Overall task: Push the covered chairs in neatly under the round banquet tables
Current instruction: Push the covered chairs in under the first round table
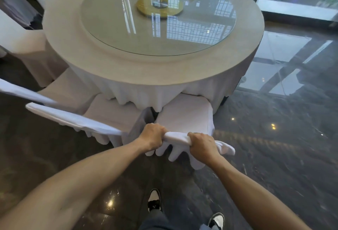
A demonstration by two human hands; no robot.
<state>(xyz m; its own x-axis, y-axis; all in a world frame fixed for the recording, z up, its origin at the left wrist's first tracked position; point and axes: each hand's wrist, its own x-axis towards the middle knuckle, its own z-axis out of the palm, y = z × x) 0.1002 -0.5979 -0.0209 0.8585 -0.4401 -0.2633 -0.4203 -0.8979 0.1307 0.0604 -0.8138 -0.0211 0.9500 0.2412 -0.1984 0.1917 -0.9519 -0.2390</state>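
1. both hands are curled tight over the top edge of the held chair's (184, 118) backrest; the left hand (152, 138) sits toward 9 o'clock and the right hand (202, 144) toward 3 o'clock, with a short stretch of white cover between them.
2. that chair wears a loose white fabric cover, bunched into soft folds under the grip and hanging in scalloped pleats below the hands.
3. its flat, squarish seat is at 12 o'clock from the hands, its far edge tucked just under the hem of the tablecloth (146, 91).
4. the round tabletop (76, 47) fills the upper middle of the view; its cloth is pale and matte, falling in deep vertical folds to a wavy hem.
5. a round glass turntable (128, 28) lies centred on it, glossy, mirroring window grids; a gold-coloured disc (144, 6) shows under the glass near the middle.
6. a second covered chair (102, 112) stands just beside the held one at 9 o'clock, its backrest a long slim white band; further covered chairs (31, 47) ring the table toward 10 o'clock.
7. the floor (274, 138) is dark polished stone with veining and light reflections.
8. at 6 o'clock, two black and white shoes (154, 200) stand on the floor.
9. no writing or brand can be read anywhere.
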